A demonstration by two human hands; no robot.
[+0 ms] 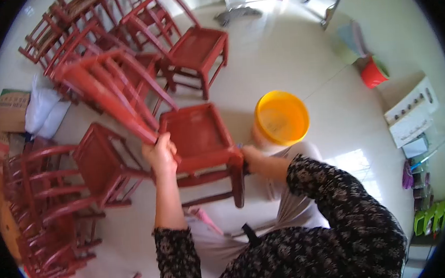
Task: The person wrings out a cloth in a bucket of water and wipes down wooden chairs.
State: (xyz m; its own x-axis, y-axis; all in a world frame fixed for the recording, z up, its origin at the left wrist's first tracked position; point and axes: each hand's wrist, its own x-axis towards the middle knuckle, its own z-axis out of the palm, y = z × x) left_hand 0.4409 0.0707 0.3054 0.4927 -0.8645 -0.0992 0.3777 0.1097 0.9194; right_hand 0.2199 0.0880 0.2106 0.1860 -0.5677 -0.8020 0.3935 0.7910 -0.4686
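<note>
- Chair position: the red chair (pixel 195 132) is directly before the person, seat facing up and backrest toward the left. Lens distortion prevents telling whether it is level or tilted.
- Left hand (pixel 161 154): fingers are closed around a backrest post near the seat, a hold that probably steadies the whole frame.
- Right hand (pixel 255 160): positioned at a front seat corner, above the leg, apparently as a counter-support. The fingers are largely hidden (a dark patch shows beside them, not identifiable), so how far they are closed cannot be told.
- Yellow bucket (pixel 294 110): upright on the floor (pixel 279 59), just beyond the right forearm, presumably for easy reach.
- Left-side chair (pixel 97 159): beside the held chair, its seat turned toward it.
- Rear chair (pixel 194 48): upright, near the stacked chairs (pixel 76 33); stacking presumably saves floor area.
</note>
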